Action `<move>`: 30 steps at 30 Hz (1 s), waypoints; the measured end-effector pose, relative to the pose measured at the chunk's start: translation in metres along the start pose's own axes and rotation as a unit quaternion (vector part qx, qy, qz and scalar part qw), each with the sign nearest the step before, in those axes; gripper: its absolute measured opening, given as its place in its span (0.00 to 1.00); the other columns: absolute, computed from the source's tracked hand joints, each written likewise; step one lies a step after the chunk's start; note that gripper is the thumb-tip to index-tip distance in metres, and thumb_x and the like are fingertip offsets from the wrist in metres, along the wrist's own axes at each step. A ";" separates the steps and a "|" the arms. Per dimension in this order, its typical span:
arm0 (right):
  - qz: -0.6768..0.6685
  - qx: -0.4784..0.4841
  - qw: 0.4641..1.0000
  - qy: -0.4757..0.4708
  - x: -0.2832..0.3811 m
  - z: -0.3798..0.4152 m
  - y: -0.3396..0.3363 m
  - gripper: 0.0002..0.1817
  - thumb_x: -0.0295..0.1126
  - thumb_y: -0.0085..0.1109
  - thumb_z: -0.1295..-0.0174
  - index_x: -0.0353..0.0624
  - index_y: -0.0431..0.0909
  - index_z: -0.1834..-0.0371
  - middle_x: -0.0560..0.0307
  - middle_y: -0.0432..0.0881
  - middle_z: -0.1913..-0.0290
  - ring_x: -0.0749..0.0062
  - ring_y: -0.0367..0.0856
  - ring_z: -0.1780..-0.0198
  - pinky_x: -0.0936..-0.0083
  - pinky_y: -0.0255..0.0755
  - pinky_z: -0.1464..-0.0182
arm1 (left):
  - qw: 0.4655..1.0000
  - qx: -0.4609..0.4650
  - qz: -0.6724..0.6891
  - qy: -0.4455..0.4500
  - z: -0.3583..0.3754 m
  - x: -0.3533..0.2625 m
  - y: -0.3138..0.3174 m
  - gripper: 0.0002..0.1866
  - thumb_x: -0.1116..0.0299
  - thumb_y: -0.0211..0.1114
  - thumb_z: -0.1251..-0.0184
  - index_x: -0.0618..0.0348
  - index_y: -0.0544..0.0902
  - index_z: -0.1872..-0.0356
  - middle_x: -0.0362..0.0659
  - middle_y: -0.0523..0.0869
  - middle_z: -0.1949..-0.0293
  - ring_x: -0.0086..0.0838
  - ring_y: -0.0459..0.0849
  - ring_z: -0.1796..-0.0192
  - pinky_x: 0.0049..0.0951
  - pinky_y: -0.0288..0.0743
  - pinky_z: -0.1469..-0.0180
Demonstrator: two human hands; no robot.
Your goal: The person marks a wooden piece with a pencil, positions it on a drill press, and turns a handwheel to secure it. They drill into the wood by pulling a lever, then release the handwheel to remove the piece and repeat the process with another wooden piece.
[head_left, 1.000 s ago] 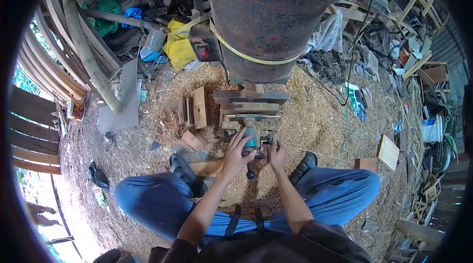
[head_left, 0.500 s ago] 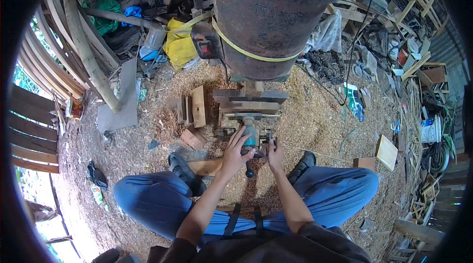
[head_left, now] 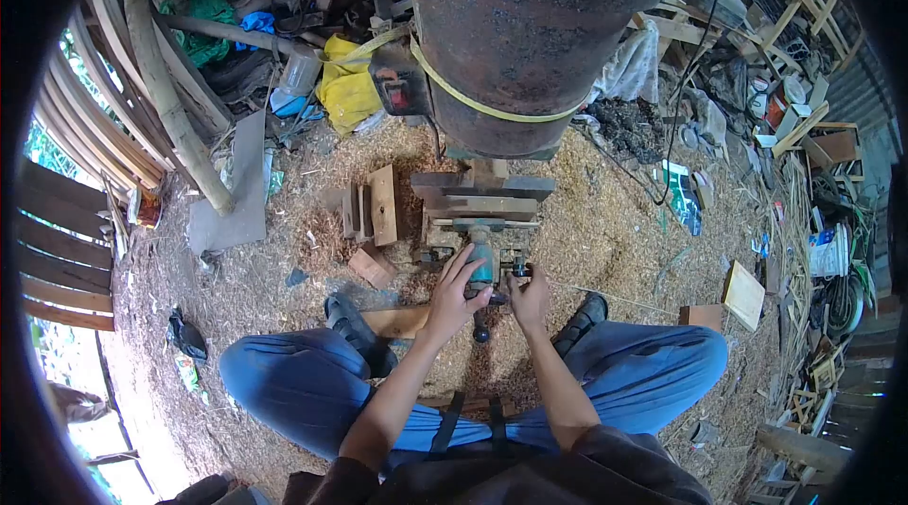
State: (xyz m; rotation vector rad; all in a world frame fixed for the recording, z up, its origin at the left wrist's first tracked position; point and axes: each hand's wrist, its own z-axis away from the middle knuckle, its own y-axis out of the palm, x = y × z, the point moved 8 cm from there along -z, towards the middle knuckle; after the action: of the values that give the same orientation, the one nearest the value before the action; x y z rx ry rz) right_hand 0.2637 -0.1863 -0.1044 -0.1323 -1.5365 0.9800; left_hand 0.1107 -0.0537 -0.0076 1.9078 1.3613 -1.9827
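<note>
My left hand [head_left: 454, 295] lies over a teal vise-like tool [head_left: 482, 269] on the ground, its fingers curved across the body and its thumb near the front end. A dark bar with a round end [head_left: 480, 333] sticks out from the tool toward me. Just to the right, my right hand [head_left: 530, 299] is closed with its fingertips at a small dark knob-like piece [head_left: 520, 269]. Beyond the hands, wooden boards [head_left: 484, 205] lie crosswise at the tool's far end.
A rusty drum [head_left: 530, 42] with a yellow band stands ahead. Wood blocks [head_left: 382, 205] sit left of the tool, and a pale board [head_left: 743, 295] lies at right. Wood shavings cover the ground. A black cord [head_left: 670, 136] hangs at right. My legs flank the tool.
My right hand has turned slightly at the knob-like piece, its fingers shifting a little. My left hand stays on the teal tool. The view has moved slightly.
</note>
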 end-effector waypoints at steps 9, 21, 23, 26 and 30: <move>-0.431 0.091 0.873 0.211 -0.048 -0.001 0.053 0.32 0.43 0.54 0.22 0.37 0.62 0.23 0.51 0.84 0.59 0.68 0.84 0.66 0.69 0.77 0.64 | 1.000 0.005 -0.016 -0.003 0.000 0.000 0.000 0.33 0.45 0.67 0.32 0.57 0.78 0.33 0.52 0.67 0.22 0.53 0.64 0.22 0.50 0.61 0.23; -0.579 0.239 0.689 0.365 -0.065 0.011 0.094 0.29 0.54 0.36 0.18 0.37 0.77 0.49 0.54 0.81 0.68 0.67 0.79 0.68 0.65 0.72 0.63 | 1.000 -0.003 -0.008 0.008 0.000 0.000 -0.001 0.31 0.51 0.70 0.33 0.59 0.79 0.35 0.54 0.67 0.23 0.53 0.65 0.23 0.50 0.61 0.22; -0.333 -0.039 0.916 0.222 -0.010 0.010 0.012 0.27 0.52 0.46 0.20 0.34 0.75 0.44 0.50 0.82 0.64 0.63 0.83 0.61 0.59 0.75 0.56 | 1.000 -0.004 -0.012 0.005 0.001 0.000 -0.001 0.31 0.50 0.70 0.33 0.59 0.79 0.35 0.54 0.67 0.23 0.53 0.65 0.22 0.50 0.61 0.23; -0.069 -0.040 0.997 0.013 -0.012 0.002 0.012 0.32 0.52 0.57 0.25 0.31 0.71 0.36 0.40 0.83 0.55 0.53 0.84 0.52 0.54 0.76 0.47 | 1.000 -0.005 -0.015 0.009 -0.001 0.001 0.000 0.32 0.49 0.69 0.33 0.60 0.80 0.35 0.54 0.68 0.23 0.53 0.65 0.22 0.50 0.61 0.23; -0.033 0.024 0.999 0.000 -0.011 0.003 0.022 0.34 0.54 0.59 0.27 0.32 0.73 0.36 0.37 0.82 0.52 0.49 0.82 0.51 0.57 0.74 0.45 | 1.000 -0.002 -0.011 0.008 0.000 -0.002 -0.002 0.33 0.46 0.68 0.32 0.60 0.80 0.35 0.54 0.68 0.23 0.53 0.65 0.22 0.51 0.61 0.23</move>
State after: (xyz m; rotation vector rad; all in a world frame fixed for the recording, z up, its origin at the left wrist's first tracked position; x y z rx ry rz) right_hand 0.2538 -0.1807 -0.1268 -0.0479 -1.5071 0.9646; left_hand 0.1103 -0.0536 -0.0050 1.9181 1.3947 -1.9766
